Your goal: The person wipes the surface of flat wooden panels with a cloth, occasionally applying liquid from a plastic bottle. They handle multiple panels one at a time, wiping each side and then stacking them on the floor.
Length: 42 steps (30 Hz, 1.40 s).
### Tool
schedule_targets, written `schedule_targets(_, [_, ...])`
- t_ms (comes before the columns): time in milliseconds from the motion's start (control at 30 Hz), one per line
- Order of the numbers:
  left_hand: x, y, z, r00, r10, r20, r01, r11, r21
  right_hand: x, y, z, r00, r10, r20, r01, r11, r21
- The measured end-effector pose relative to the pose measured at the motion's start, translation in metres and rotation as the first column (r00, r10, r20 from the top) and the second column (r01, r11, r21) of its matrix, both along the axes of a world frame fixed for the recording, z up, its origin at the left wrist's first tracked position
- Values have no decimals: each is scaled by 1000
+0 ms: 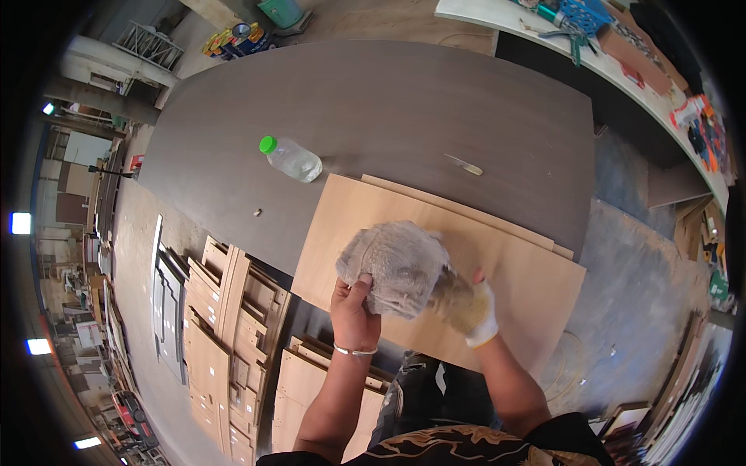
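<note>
My left hand (357,311), bare with a pale bracelet at the wrist, grips a bunched grey-beige rag (396,264) by its near left side, thumb on top. Beside the rag's right edge is my right hand (466,307), in a whitish work glove with a yellowed palm side and the thumb tip bare. Motion smears its fingers, so whether they touch the rag is unclear. Both hands are above a light wood-coloured panel (513,287), which lies over another board (466,206) that shows along its far edge.
The panels rest on a large grey-brown table (373,101). On it lie a clear bottle with a green cap (294,159), a small knife (465,165) and a small pale bit (257,212). Stacked boards (214,342) stand left; a white-topped bench (528,27) with tools is far right.
</note>
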State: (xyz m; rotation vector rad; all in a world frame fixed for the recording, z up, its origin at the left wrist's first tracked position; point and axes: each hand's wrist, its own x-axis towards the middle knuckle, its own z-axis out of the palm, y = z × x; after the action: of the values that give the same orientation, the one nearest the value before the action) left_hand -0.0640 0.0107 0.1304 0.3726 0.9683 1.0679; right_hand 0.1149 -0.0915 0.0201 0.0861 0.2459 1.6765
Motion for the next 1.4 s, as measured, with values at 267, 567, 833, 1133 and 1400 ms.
schedule_targets(267, [32,-75,-14,981,-3,-192,6,1000,15,-84,-28,23,949,59,311,-43,997,-60])
schedule_targets(567, [15,-107,-22,834,-19,-552,186,951,247,-72,-4,38,908,-15,419,234,848,-476])
schedule_targets(833, [-90,-12,-54,721,29,-692,270,909,319,-43,33,25,466,83,881,412,861,-299])
schedule_targets(1133, [-145,344,-119,525,139,-840,633,596,494,-26,101,-1,389,57,920,500,825,-262])
schedule_targets(1400, [-57,378,-70,88,158,-984,945,300,133,-65,176,-6,729,-200,654,492,819,-297])
